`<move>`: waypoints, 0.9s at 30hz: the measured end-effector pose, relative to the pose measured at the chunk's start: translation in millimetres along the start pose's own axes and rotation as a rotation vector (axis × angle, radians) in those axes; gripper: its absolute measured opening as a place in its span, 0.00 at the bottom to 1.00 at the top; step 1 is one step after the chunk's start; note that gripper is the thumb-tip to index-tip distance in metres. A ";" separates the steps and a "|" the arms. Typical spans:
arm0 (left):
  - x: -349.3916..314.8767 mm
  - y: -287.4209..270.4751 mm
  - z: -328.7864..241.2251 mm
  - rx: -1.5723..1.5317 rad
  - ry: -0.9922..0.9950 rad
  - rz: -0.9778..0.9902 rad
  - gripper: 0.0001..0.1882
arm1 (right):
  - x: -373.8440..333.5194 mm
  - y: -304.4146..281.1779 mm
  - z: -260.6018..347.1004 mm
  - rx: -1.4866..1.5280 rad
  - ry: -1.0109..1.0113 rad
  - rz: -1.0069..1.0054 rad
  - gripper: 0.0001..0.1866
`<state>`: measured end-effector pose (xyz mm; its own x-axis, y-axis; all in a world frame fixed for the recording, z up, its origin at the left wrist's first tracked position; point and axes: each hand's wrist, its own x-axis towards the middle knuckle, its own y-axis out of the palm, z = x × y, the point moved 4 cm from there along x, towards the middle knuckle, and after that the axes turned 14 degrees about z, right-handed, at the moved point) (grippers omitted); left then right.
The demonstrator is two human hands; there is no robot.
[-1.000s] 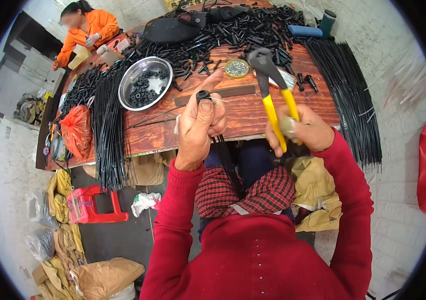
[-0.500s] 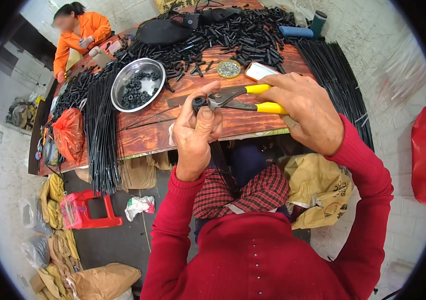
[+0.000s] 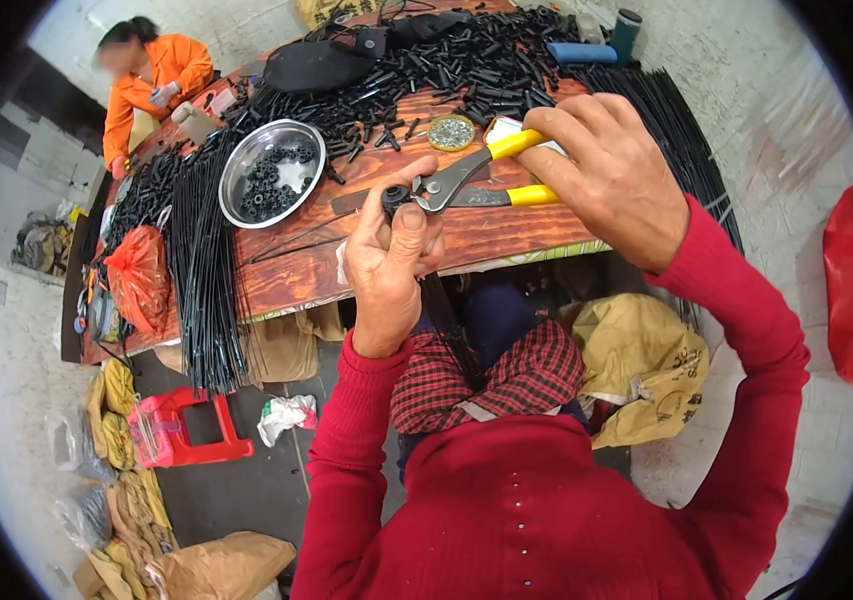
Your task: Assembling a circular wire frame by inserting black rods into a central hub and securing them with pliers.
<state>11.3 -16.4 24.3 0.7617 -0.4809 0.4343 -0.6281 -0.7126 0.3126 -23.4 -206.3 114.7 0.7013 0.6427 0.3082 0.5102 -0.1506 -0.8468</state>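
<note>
Both hands are occupied at centre frame. The left hand [image 3: 389, 270] is closed around a black ring-topped fitting [image 3: 395, 197], thumb in front and index finger extended behind it; the fitting's open end faces up. This hold appears chosen to steady the part and leave its rim exposed. Thin black rods [image 3: 454, 335] hang beneath the left hand toward the lap; whether they join the fitting cannot be determined.

The right hand [image 3: 611, 180] is wrapped about the yellow handles of a pair of pliers [image 3: 458, 185], the handles standing apart. The head meets or lies just beside the fitting's right side; whether the jaws are fully closed cannot be told. The sideways approach probably keeps the left fingers clear.

On the counter [image 3: 506, 228], a steel bowl [image 3: 230, 182] of black ring-shaped parts [image 3: 268, 188] stands left of centre, and a round yellow-rimmed dish [image 3: 430, 135] of small silvery pieces lies just above the pliers, both presumably kept within reach. Long black rods [image 3: 203, 280] overhang the front edge at left.

Markings: the yellow sack [image 3: 626, 350], lower right of centre, bears dark printed characters, partly creased. No brand is legible on the pliers.
</note>
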 end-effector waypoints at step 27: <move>-4.1 -1.9 4.7 -0.051 -0.053 0.170 0.31 | -29.8 56.3 32.6 2.327 -0.037 1.060 0.28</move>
<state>10.1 -15.5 17.9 0.6504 -0.6192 0.4400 -0.7547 -0.5924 0.2819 -31.8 -209.4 43.7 0.2359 0.9347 -0.2657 -0.8468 0.3319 0.4157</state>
